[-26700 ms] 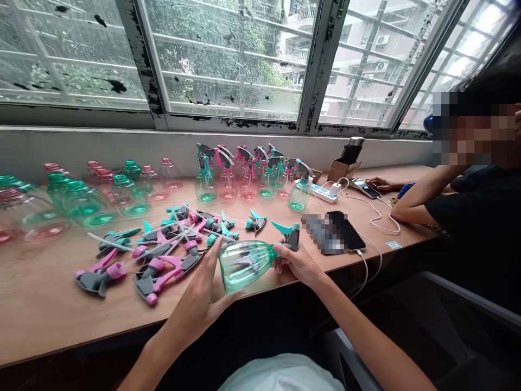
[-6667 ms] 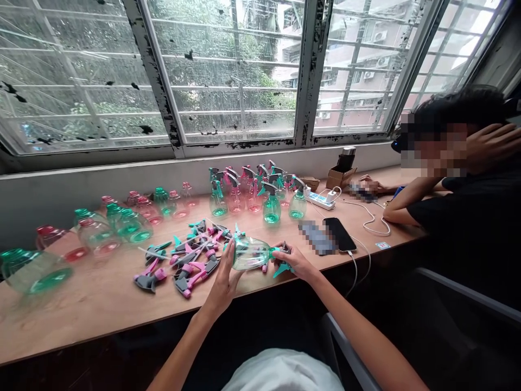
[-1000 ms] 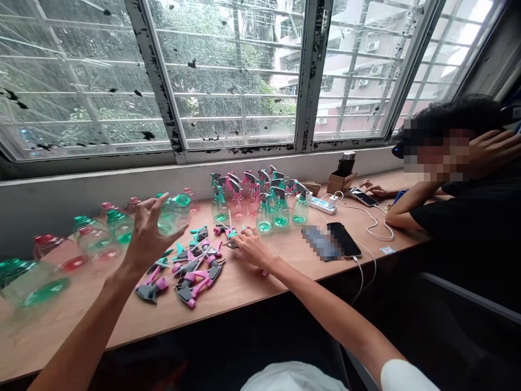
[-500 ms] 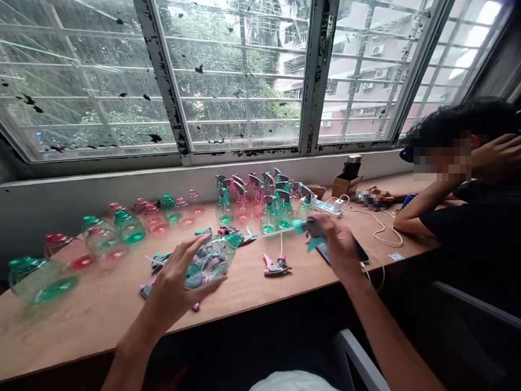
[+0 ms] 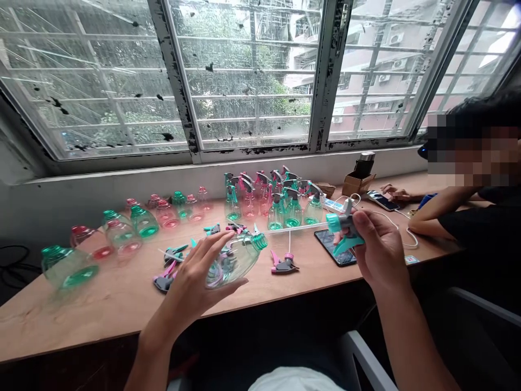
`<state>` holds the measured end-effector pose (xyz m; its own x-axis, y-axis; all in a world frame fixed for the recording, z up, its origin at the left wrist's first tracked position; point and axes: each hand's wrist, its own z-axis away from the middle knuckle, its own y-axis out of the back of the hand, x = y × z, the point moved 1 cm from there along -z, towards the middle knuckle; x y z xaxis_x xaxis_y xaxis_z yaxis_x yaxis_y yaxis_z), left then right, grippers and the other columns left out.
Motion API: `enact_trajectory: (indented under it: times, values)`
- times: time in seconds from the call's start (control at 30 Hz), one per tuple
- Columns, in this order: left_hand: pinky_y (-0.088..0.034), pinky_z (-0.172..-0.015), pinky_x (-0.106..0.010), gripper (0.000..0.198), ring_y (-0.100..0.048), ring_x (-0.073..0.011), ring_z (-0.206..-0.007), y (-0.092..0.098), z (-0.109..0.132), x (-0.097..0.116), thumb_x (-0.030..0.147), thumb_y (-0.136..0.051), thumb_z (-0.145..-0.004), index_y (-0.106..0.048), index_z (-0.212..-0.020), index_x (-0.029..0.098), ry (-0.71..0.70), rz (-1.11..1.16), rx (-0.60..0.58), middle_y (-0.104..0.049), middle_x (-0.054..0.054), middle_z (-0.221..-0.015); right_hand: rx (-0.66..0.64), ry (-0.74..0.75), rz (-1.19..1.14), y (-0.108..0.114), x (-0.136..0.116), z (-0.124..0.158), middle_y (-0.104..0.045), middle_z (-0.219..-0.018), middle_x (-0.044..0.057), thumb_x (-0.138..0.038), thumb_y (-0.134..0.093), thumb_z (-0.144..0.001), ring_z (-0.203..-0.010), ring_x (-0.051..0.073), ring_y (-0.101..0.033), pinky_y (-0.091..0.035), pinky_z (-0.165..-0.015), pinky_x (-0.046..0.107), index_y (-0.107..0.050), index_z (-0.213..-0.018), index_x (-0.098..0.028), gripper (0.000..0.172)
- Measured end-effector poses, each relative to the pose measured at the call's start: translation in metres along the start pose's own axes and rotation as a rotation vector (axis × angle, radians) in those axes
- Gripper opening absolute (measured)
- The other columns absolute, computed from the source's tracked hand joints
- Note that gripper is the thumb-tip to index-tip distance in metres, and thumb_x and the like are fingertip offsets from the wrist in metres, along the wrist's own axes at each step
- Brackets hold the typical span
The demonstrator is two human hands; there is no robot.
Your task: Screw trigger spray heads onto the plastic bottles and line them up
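Observation:
My left hand (image 5: 203, 269) is wrapped round a clear green spray bottle (image 5: 240, 260), tilted so its open threaded neck points right. In my right hand (image 5: 376, 244) is a teal and grey trigger sprayer (image 5: 344, 228), pinched by its body. Its white dip tube (image 5: 299, 228) reaches left, and the tip lies close to the bottle's mouth; whether it has entered I cannot tell. Below the tube, a pink and grey trigger sprayer (image 5: 285, 265) rests on the table. More loose sprayer heads (image 5: 165, 282) lie behind and beside my left hand.
Several open green and pink bottles (image 5: 144, 222) stand along the left of the table (image 5: 101, 315). Bottles with sprayers fitted (image 5: 293, 212) cluster near the wall. A black phone (image 5: 336, 247), a power strip (image 5: 332, 205) and a small box (image 5: 358, 183) are rightward, near another person's arm (image 5: 431, 220).
The bottle has tilted further toward the right. My right hand has turned the sprayer and moved rightward in view, with its tube still pointing at the bottle's neck. The camera view has shifted left.

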<state>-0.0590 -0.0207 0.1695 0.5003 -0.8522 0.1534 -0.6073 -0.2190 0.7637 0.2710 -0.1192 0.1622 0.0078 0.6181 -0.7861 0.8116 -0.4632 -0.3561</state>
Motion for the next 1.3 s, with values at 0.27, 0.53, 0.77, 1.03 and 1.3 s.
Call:
enact_trajectory:
  times: [0.27,0.53,0.77,1.03,1.3]
  values:
    - [-0.052,-0.121,-0.052,0.079,-0.061,-0.0314,-0.142,0.004,0.002,0.005,0.058,-0.073,-0.094,-0.037,-0.162,0.041,-0.005,-0.004,-0.025,-0.060,-0.006,-0.154,-0.120,-0.063,0.018,0.001,0.005,0.001,-0.070,-0.076,0.001,-0.052,-0.085,-0.089,-0.064,0.014,-0.066,-0.056,-0.055,0.022,-0.078,-0.093,-0.022,0.031]
    - [-0.046,-0.126,-0.041,0.078,-0.046,-0.0244,-0.156,-0.010,0.002,0.025,0.045,-0.071,-0.099,-0.031,-0.165,0.038,-0.078,-0.010,-0.136,-0.049,-0.004,-0.166,-0.650,-0.224,0.102,-0.045,0.011,0.024,-0.073,-0.086,0.001,-0.044,-0.085,-0.090,-0.075,0.015,-0.072,-0.064,-0.069,0.025,-0.082,-0.109,-0.020,0.030]
    - [-0.042,-0.130,-0.044,0.075,-0.047,-0.0251,-0.154,-0.006,0.000,0.027,0.040,-0.072,-0.099,-0.034,-0.164,0.036,-0.149,-0.030,-0.082,-0.054,-0.005,-0.162,-0.752,-0.237,0.164,-0.036,0.014,0.020,-0.075,-0.090,0.003,-0.044,-0.083,-0.092,-0.082,0.019,-0.074,-0.064,-0.074,0.028,-0.078,-0.120,-0.020,0.037]
    - [-0.053,-0.123,-0.053,0.086,-0.045,-0.0335,-0.158,0.002,0.004,0.032,0.052,-0.081,-0.089,-0.036,-0.161,0.041,-0.041,0.126,0.002,-0.040,-0.008,-0.171,-0.777,0.002,0.247,-0.028,0.010,0.016,-0.075,-0.096,0.000,-0.037,-0.089,-0.087,-0.078,0.013,-0.069,-0.059,-0.070,0.021,-0.077,-0.117,-0.022,0.037]
    - [-0.058,-0.120,-0.053,0.089,-0.049,-0.0370,-0.153,0.011,0.001,0.037,0.054,-0.091,-0.078,-0.046,-0.154,0.041,0.048,0.448,0.157,-0.043,-0.009,-0.168,-0.735,0.292,0.306,-0.025,0.003,0.025,-0.079,-0.111,0.006,-0.028,-0.083,-0.094,-0.097,0.020,-0.076,-0.062,-0.086,0.030,-0.072,-0.126,-0.025,0.034]
